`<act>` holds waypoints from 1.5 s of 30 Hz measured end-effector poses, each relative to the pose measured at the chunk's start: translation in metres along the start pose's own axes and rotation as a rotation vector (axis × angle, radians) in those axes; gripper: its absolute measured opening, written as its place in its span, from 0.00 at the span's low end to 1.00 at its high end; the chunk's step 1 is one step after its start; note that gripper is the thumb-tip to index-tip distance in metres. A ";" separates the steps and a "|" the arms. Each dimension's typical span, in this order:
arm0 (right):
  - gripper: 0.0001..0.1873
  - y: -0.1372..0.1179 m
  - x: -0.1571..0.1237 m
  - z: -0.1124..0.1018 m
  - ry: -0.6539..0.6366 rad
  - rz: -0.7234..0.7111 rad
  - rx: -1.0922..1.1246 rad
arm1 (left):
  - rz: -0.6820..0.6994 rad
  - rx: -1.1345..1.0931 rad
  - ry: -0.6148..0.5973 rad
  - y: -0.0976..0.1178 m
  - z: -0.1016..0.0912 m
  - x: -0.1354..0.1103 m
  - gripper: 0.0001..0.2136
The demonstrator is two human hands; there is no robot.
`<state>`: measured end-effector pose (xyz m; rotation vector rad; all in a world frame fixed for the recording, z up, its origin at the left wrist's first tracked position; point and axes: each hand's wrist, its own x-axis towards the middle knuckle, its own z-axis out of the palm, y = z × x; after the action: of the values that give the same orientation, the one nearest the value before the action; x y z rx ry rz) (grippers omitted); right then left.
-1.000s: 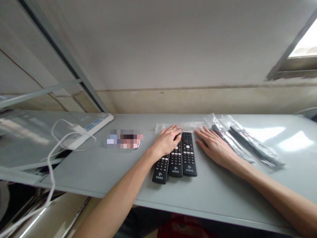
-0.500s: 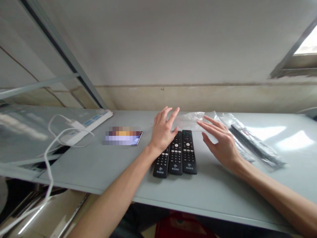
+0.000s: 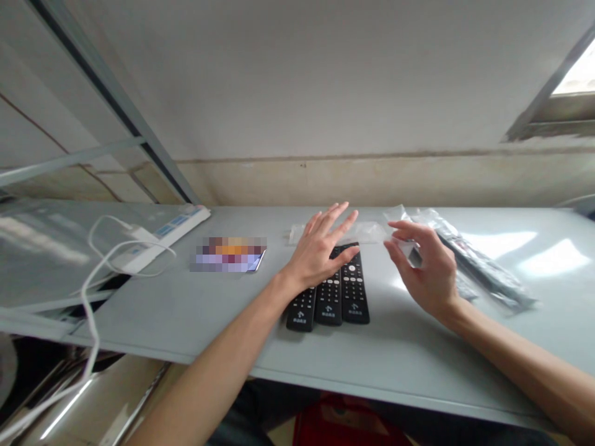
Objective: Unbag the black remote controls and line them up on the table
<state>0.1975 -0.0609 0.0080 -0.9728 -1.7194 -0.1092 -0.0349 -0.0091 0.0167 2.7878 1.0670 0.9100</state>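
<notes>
Far left, a power strip (image 3: 186,222) lay on the grey desk (image 3: 186,316); next, the left hand (image 3: 320,251), wide-fingered, empty, over three black remotes (image 3: 329,303) lined up together; then the right hand (image 3: 430,266), empty, fingers curved, thumb apart, near bagged remotes (image 3: 488,263)!

Plain indoor work corner (home or workshop: cannot tell). Evidence: grey smooth-topped table (image 3: 186,310), scuffed grey-and-cream painted wall (image 3: 297,93) at 12 o'clock, grey metal frame (image 3: 108,77) at 10, white rectangular power strip (image 3: 183,220) at 9.
</notes>
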 end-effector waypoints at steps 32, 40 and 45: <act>0.18 0.002 0.000 0.002 -0.241 0.023 0.167 | -0.076 0.125 0.068 -0.019 0.003 -0.002 0.18; 0.06 -0.004 0.002 -0.002 -0.187 0.001 0.161 | 0.070 -0.013 -0.115 -0.010 0.003 -0.001 0.13; 0.05 -0.006 0.006 -0.004 -0.013 -0.002 0.085 | 0.011 0.004 -0.043 -0.012 0.002 -0.001 0.11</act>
<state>0.1964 -0.0640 0.0169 -0.9108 -1.7233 -0.0303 -0.0417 0.0004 0.0116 2.8054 1.0496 0.8465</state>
